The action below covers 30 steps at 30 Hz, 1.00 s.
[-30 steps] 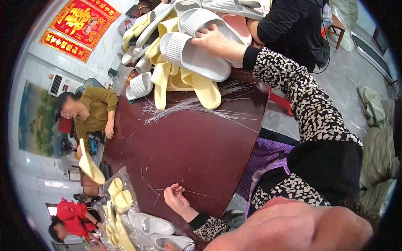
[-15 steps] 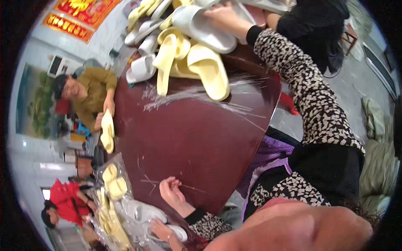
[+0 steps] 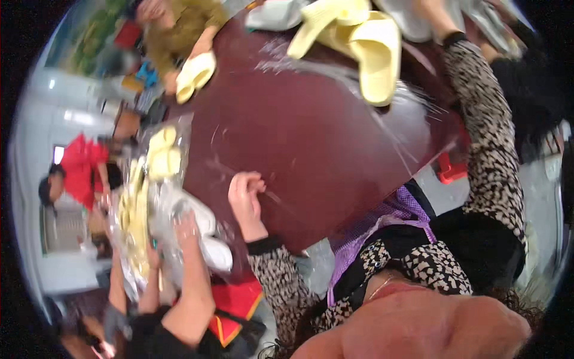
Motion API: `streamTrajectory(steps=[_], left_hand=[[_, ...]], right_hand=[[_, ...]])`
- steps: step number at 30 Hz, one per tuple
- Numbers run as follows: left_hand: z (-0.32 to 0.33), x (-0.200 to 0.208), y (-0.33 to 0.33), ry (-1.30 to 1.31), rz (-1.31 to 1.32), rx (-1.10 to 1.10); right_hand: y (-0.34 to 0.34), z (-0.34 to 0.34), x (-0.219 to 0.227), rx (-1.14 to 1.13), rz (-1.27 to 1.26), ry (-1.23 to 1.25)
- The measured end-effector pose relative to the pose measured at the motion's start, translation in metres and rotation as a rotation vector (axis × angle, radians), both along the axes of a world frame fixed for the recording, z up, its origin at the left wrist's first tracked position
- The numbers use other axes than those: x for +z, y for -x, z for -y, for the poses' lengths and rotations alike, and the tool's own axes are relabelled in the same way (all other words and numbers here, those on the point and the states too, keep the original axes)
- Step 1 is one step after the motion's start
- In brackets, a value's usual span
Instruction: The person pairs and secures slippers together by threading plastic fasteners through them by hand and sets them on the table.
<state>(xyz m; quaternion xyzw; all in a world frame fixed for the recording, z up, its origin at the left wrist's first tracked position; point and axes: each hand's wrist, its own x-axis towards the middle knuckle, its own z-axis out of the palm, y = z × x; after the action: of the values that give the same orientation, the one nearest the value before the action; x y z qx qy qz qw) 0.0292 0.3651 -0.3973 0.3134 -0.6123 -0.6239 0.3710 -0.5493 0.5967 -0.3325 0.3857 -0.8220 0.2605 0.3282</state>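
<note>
Grey slipper (image 3: 405, 23) lies at the top of the view, just beside and to the left of the person's right hand (image 3: 435, 17), which overlaps its edge. The upper rim cuts off that hand's fingers, so one cannot tell whether they grip the slipper or only rest against it. Left of the right hand and somewhat below it lies a yellow slide slipper (image 3: 378, 84), its toe strap up; farther left come a second yellow slipper (image 3: 314, 27) and a light grey slipper (image 3: 276, 16). Below these, thin pale strands (image 3: 412, 99) lie blurred on the dark red table (image 3: 299, 143).

Well apart from the right hand, the left hand (image 3: 244, 200) is over the near part of the table, its fingers loosely bent and partly apart; whether it touches the tabletop cannot be told. Just to its right runs another faint strand (image 3: 278, 201). To its left is a clear plastic bag (image 3: 184, 128) with yellow slippers (image 3: 164, 163) inside, and below left of it a white slipper (image 3: 216, 254), near a co-worker's hand (image 3: 185, 226). Above and left of the left hand, across the table, a person in an olive-brown top (image 3: 179, 39) holds a pale yellow slipper (image 3: 196, 75).
</note>
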Motion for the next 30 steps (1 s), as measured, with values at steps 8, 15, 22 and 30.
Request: streamTrajectory(steps=[8, 15, 22, 30], left_hand=[[-0.001, 0.007, 0.025, -0.101, 0.023, -0.032], [-0.004, -0.002, 0.02, -0.157, 0.076, -0.118], [-0.008, 0.007, 0.044, -0.131, 0.115, -0.168], [-0.018, -0.007, 0.052, -0.103, 0.12, -0.234]], right_hand=[[0.032, -0.027, -0.011, -0.319, -0.169, -0.411], [-0.047, 0.013, -0.019, 0.096, -0.011, -0.377], [-0.086, 0.023, -0.045, 0.313, 0.033, -0.394], [-0.102, 0.049, -0.018, 0.203, -0.454, -0.401]])
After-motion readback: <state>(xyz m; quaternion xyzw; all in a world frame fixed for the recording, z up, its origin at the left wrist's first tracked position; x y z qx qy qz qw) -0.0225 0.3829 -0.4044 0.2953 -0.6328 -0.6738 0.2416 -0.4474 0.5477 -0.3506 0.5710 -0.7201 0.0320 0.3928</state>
